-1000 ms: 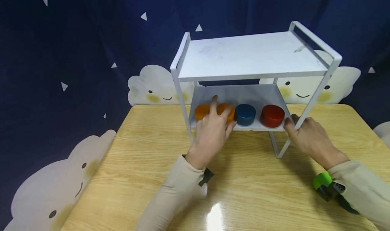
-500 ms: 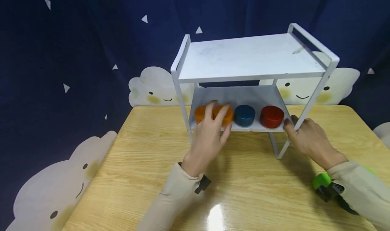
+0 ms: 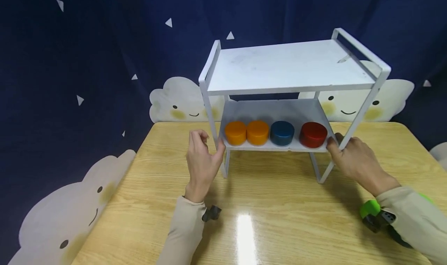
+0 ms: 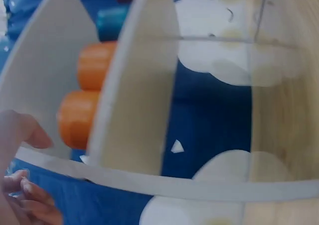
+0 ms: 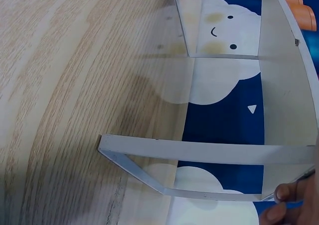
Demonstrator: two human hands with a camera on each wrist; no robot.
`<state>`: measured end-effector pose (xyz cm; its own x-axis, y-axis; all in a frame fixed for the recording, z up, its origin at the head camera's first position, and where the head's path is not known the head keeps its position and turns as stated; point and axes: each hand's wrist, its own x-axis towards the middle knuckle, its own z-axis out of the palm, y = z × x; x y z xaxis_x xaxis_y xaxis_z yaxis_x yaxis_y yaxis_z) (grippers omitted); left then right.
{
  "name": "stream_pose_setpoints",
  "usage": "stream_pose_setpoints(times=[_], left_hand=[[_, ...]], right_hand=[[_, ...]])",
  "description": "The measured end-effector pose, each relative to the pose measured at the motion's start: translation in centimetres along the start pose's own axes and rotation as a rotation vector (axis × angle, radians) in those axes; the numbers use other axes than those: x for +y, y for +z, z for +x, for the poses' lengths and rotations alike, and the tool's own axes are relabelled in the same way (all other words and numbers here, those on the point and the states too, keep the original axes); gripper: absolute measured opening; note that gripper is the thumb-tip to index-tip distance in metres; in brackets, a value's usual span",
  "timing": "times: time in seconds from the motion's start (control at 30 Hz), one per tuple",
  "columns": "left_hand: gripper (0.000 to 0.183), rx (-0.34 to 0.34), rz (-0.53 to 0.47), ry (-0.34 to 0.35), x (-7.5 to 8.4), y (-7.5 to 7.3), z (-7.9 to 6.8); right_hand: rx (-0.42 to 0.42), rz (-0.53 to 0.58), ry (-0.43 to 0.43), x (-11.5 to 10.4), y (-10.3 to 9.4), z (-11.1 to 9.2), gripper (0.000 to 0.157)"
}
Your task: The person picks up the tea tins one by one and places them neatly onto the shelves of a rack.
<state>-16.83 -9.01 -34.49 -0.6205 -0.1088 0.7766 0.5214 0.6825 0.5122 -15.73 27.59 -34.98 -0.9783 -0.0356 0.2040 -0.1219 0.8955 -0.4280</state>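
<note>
White rack [image 3: 286,69], on or just above the tabletop [image 3: 297,222], looks stiff and fairly light. The left hand [image 3: 201,165] straddles its left front post, fingers bent; whether it grips, I cannot tell. The right hand [image 3: 361,163] grips the right post beside the lower board, a sound place to hold. Farther in, two orange cylinders [image 3: 235,134], a blue cylinder [image 3: 282,134] and a red cylinder [image 3: 313,136] seem loose, likely to slide if tilted.

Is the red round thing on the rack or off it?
On: the red thing rests on the lower shelf, beside the blue one.
</note>
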Motion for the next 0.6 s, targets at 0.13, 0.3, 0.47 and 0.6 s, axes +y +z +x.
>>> stream_pose_setpoints(times=[0.13, 0.3, 0.47, 0.6], left_hand=[[0.024, -0.079, 0.092, -0.038, -1.2, 1.1, -0.1], [0.021, -0.161, 0.209, -0.074, -1.6, 1.7, 0.3], [0.026, -0.226, 0.254, -0.103, -1.4, 1.8, 1.1], [0.022, -0.257, 0.26, -0.166, -1.5, 2.0, 1.1]], right_hand=[[0.011, -0.004, -0.017, 0.1, 0.3, 0.0, 0.048], [0.027, -0.015, -0.04, 0.2, 0.5, 0.0, 0.046], [0.025, -0.042, -0.026, 0.3, 0.2, -0.1, 0.047], [0.043, -0.069, -0.031, 0.2, 0.0, -0.5, 0.05]])
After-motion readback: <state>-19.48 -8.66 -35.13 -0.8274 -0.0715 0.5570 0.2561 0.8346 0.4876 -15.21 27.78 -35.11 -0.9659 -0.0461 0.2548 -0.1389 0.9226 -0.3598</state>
